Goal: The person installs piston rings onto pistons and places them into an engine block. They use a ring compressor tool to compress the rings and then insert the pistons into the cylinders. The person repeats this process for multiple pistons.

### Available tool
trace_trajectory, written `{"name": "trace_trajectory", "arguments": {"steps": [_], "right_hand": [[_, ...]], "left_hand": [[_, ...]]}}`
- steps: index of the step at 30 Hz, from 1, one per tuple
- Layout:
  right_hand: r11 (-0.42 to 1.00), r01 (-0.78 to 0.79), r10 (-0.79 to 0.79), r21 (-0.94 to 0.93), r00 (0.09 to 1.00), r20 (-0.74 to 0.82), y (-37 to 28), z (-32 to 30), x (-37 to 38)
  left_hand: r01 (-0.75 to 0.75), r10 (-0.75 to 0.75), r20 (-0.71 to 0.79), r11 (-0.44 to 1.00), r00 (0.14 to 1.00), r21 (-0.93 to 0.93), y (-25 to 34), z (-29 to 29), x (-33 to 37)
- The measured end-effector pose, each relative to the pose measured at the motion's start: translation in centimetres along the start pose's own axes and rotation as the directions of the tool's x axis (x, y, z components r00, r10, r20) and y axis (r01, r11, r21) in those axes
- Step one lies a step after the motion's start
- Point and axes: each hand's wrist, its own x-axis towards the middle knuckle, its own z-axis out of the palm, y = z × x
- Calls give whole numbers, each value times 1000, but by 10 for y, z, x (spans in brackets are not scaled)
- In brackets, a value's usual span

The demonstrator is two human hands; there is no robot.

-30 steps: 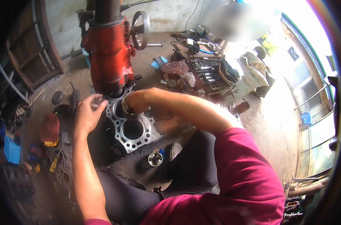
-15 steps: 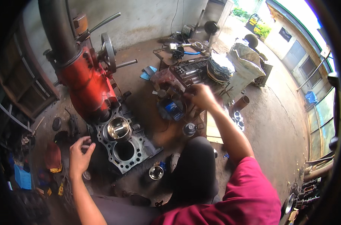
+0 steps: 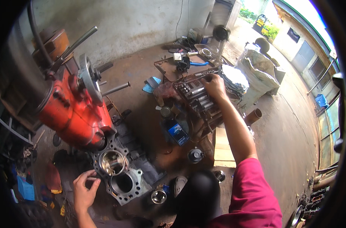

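Note:
My right hand point(image 3: 215, 86) reaches to a metal tray of sockets and tools point(image 3: 197, 95), its fingers curled down at the far side; whatever they pinch is hidden. Close to the left edge of the engine block point(image 3: 135, 186) is my left hand point(image 3: 85, 189), thumb and fingers apart, holding nothing. A shiny piston point(image 3: 114, 162) sits at one bore of the block, and the neighbouring bore is open. Over the block's far end stands a large red machine point(image 3: 76, 110) with a handwheel point(image 3: 91, 79).
Another piston point(image 3: 159, 196) lies on the floor by my shoe point(image 3: 179, 185). Past it stand a grey can point(image 3: 195, 155), a blue box point(image 3: 178, 133) and a cardboard piece point(image 3: 224, 148). Stacked white sheets point(image 3: 233, 79) lie beside the tool tray. A low table point(image 3: 167, 68) holds parts.
My right hand has moved farther away, from beside the blue box to the tool tray. The view has shifted, so the block and red machine appear lower and more to the left.

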Motion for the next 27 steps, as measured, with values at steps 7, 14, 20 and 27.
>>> {"name": "trace_trajectory", "arguments": {"steps": [7,14,20,27], "right_hand": [[974,52,-73,-222,993,-88,34,58,108],[892,43,-16,-450,998,63,67,113,194],[793,163,-40,-587,976,216,84,139,235],[763,182,-6,-620,962,275,72,122,240]], "left_hand": [[-136,133,46,989,990,55,4,14,18],[-164,181,-48,956,982,244,18,23,41],[-245,309,-237,933,921,263,7,15,35],[-327,364,-102,906,926,269,5,19,33]]}}
